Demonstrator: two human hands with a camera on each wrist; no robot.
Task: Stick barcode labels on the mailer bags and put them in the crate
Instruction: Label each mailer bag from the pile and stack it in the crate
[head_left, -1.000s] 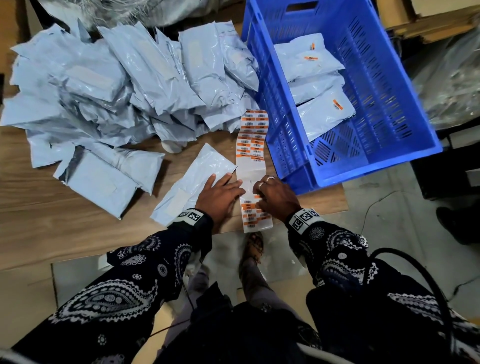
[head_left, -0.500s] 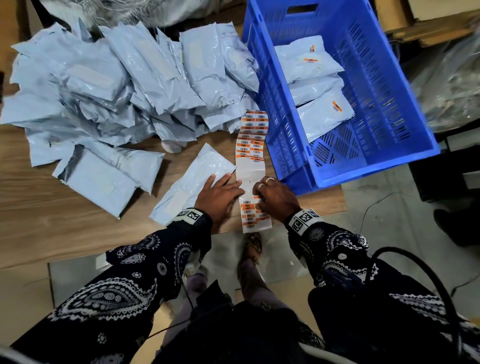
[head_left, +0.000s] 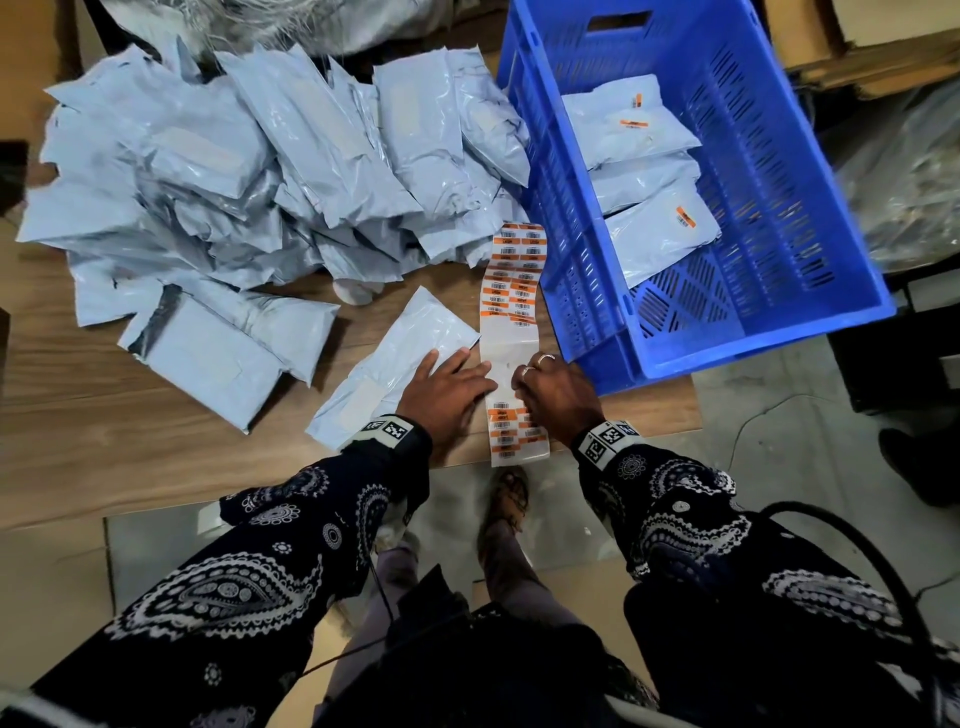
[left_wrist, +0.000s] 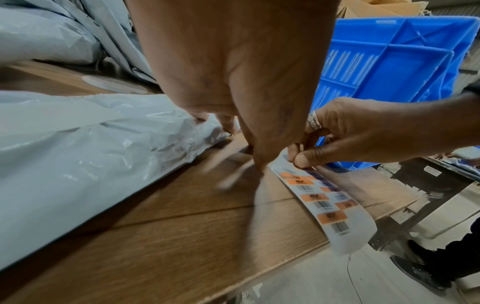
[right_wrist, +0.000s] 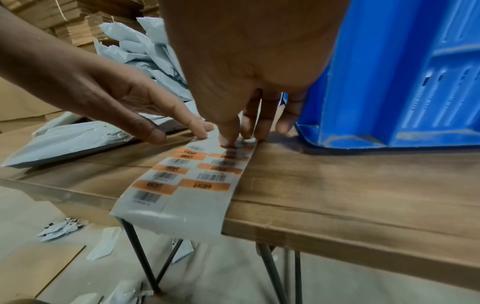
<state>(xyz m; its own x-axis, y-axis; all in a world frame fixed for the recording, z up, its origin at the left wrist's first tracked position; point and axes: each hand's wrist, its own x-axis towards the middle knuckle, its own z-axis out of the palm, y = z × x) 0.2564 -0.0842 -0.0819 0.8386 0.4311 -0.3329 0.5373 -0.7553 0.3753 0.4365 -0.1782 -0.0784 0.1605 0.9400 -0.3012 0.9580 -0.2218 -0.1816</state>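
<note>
Wooden table (head_left: 130, 457) carries everything; its near edge shows thin metal legs (right_wrist: 140, 246) below. Blue crate (head_left: 810, 218) sits at the table's right end, near corner overhanging the edge, slotted walls; inside it lie three labelled bags (head_left: 660, 234), overlapping, each with an orange barcode sticker up. Left of the crate, a large heap of grey bags (head_left: 249, 171) covers the far half of the table, unlabelled as far as can be seen. One single bag (head_left: 400, 358) lies apart from the heap, flat, tilted diagonally, just left of the label strip (head_left: 511, 312). Strip runs from the heap's foot toward the person, between bag and crate, near end curling over the table edge; orange barcode labels in two columns at both ends, a bare stretch of backing in the middle. Left hand (head_left: 447, 395) rests flat, fingers straight and slightly spread, palm partly on the single bag, fingertips on the strip's left edge, pinning it down. Right hand (head_left: 558, 395), rings on two fingers, is on the strip's right side: thumb and forefinger pinched together at a label (left_wrist: 296, 162) on the right column, other fingers curled with tips on the table. Whether the label has lifted off the backing: cannot tell.
</note>
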